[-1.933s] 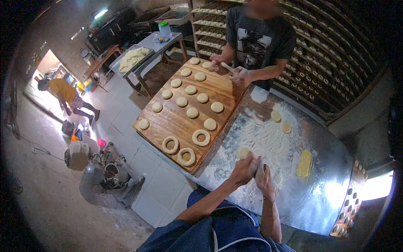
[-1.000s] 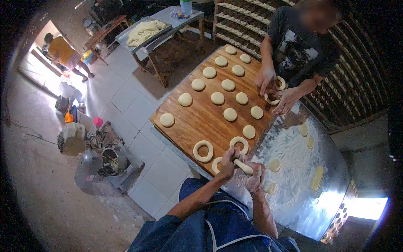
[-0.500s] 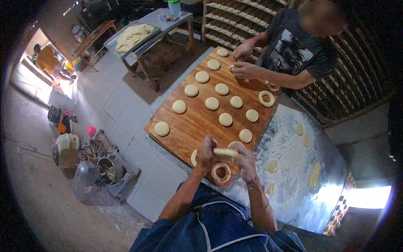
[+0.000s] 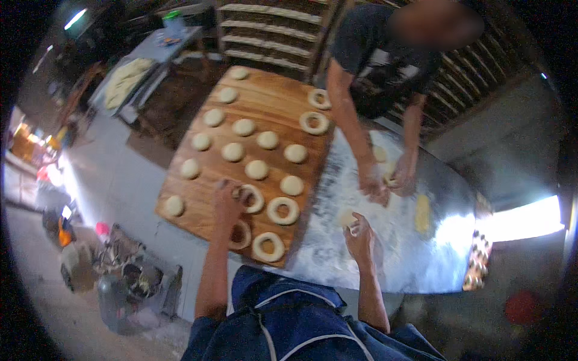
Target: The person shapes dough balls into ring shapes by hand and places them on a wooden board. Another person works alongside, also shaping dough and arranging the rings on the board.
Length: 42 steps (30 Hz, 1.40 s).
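Observation:
My left hand [image 4: 227, 201] is over the wooden board, fingers bent at the left edge of a dough ring [image 4: 256, 200]; motion blurs the grip. More dough rings, one [image 4: 283, 210] beside it and another [image 4: 268, 246] nearer me, lie at the board's near right. Over the floured metal table, my right hand [image 4: 360, 233] has its fingers curled at the edge of a flat dough disc [image 4: 347, 218]. Several round dough pieces, such as this dough round [image 4: 257, 169], sit in rows on the board [image 4: 186, 207].
Across the table [image 4: 325, 253], a co-worker's hands [image 4: 385, 183] handle dough on the flour. A yellowish dough strip [image 4: 423, 213] lies to the right. Racks [image 4: 271, 36] with filled shelves stand behind. A side table [image 4: 159, 54] bears a large dough mass [image 4: 127, 81]. A mixer [image 4: 117, 301] is lower left.
The ring held between both hands is now down on the board by my left hand. My right hand has moved right to the floured table. The co-worker's hands moved from board to table.

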Available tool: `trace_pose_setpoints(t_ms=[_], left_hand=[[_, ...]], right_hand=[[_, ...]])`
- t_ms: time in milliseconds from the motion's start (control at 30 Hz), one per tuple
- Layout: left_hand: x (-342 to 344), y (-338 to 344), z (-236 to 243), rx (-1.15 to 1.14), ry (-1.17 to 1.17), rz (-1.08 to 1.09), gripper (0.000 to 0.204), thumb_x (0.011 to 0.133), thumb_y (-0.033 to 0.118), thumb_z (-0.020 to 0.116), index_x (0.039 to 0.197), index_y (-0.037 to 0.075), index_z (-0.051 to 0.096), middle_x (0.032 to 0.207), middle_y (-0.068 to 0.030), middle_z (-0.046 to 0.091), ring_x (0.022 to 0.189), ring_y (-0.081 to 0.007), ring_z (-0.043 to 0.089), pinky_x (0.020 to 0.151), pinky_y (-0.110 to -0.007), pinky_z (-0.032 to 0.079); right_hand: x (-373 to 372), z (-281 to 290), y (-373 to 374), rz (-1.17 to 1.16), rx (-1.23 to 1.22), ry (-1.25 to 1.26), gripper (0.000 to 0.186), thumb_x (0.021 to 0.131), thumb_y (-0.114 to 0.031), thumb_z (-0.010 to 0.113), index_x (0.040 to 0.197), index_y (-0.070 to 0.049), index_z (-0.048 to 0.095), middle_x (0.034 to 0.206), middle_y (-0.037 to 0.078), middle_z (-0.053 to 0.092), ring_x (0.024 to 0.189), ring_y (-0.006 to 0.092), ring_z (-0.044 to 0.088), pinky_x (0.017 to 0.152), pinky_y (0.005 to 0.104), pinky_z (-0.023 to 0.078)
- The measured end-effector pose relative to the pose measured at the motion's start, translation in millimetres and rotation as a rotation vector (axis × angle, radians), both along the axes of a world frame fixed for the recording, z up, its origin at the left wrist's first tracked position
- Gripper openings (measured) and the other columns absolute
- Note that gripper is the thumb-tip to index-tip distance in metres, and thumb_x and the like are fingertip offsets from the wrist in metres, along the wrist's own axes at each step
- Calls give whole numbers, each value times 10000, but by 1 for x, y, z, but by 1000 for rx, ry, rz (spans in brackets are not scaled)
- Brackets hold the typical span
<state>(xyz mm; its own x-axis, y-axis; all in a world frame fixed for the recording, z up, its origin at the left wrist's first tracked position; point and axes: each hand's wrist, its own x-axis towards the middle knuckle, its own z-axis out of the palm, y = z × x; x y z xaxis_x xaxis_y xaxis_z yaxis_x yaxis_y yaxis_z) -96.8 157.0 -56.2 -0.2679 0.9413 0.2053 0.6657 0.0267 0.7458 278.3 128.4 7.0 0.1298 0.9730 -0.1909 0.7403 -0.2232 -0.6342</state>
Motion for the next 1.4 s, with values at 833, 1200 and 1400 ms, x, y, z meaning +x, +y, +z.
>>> trace_pose_setpoints(t_ms=[833, 1200, 1400], left_hand=[[336, -78, 94, -148, -660, -365, 218, 914, 135, 620, 1060, -25, 639, 950, -100, 686, 815, -152, 648, 725, -286, 530], [351, -108, 74, -252, -1194, -551, 385, 836, 126, 709, 1145, 84, 484, 1021, -70, 606, 958, -165, 604, 825, -314, 508], [368, -104, 79, -125, -1217, -99, 189, 911, 252, 515, 996, 94, 454, 826, -18, 525, 741, -158, 560, 611, -313, 444]], right_hand=[[109, 25, -41, 82, 106, 830, 563, 745, 43, 687, 1191, -31, 350, 960, 154, 637, 883, 211, 651, 751, 312, 542], [162, -24, -32, 198, -411, 1314, 495, 905, -373, 521, 1235, -7, 464, 973, 173, 653, 829, 237, 653, 759, 328, 519], [135, 6, -52, -244, -332, 1618, 625, 980, -566, 320, 800, -46, 617, 788, 79, 653, 676, 173, 616, 582, 292, 464]])
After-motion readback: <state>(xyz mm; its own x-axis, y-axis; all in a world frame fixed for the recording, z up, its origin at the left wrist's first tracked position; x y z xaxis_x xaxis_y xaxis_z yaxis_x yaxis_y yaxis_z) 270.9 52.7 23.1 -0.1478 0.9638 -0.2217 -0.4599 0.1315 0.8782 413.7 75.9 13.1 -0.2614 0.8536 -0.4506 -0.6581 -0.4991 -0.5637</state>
